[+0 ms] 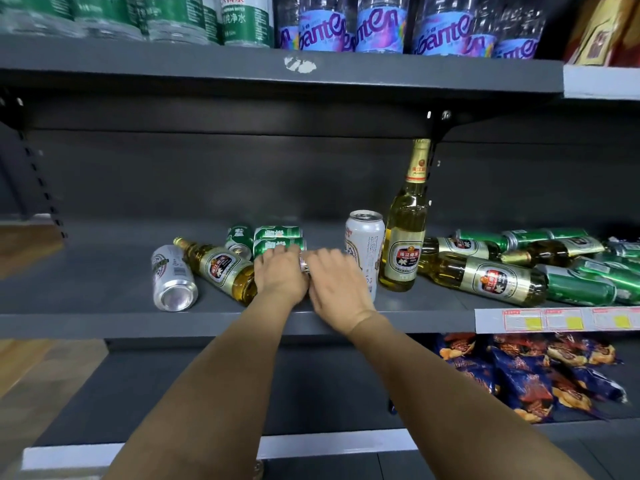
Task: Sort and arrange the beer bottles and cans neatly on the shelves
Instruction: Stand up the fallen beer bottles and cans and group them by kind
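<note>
Both forearms reach in, left hand (281, 271) and right hand (337, 282) gripping a can (304, 264) between them; lifting carelessly could topple the upright bottle (405, 237) alongside.

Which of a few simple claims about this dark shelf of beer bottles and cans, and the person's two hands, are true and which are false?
1. One tall glass bottle of golden beer stands upright on the dark grey metal shelf. True.
2. The tall white can beside that bottle lies on its side. False: it stands upright.
3. The silver can at the left lies on its side. True.
4. The left hand and right hand are far apart. False: they meet over a small can between them.
5. The shelf below holds more beer bottles. False: it holds blue snack bags.
</note>
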Available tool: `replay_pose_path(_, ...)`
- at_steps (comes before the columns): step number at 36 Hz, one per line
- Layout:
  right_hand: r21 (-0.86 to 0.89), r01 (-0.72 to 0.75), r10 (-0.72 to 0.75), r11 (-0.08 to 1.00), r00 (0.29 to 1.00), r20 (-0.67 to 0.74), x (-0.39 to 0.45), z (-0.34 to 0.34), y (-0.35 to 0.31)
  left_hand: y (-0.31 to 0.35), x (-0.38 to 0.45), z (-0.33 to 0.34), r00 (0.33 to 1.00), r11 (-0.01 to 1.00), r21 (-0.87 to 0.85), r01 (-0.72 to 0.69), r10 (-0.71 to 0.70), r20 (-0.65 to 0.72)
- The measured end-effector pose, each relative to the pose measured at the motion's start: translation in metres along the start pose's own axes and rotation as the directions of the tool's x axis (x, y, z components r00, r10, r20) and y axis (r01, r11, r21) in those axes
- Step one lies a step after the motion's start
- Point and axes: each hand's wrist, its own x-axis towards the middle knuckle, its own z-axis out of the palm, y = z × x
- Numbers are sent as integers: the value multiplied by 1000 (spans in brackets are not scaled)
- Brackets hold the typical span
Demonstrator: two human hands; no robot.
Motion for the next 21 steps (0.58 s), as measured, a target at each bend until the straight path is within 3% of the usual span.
replay_pose_path(3, 23, -62, 55, 998, 970, 235, 8, 9, -10, -10, 2, -7, 1000, 999, 36, 19, -19, 16)
replay_pose_path(7, 0, -182, 159, 983, 863, 480, 18, 19, -13, -29, 13, -13, 999, 998, 51, 46, -47, 18)
replay_pose_path(14, -91, -288, 287, 953, 770, 570, 41, 43, -15, -51, 37, -19, 998, 999, 35, 33, -35, 56)
replay_pose_path(21, -204, -284, 346, 937, 663, 664, 52, 69, -18, -66, 50, -15, 992, 998, -25, 63, -60, 108)
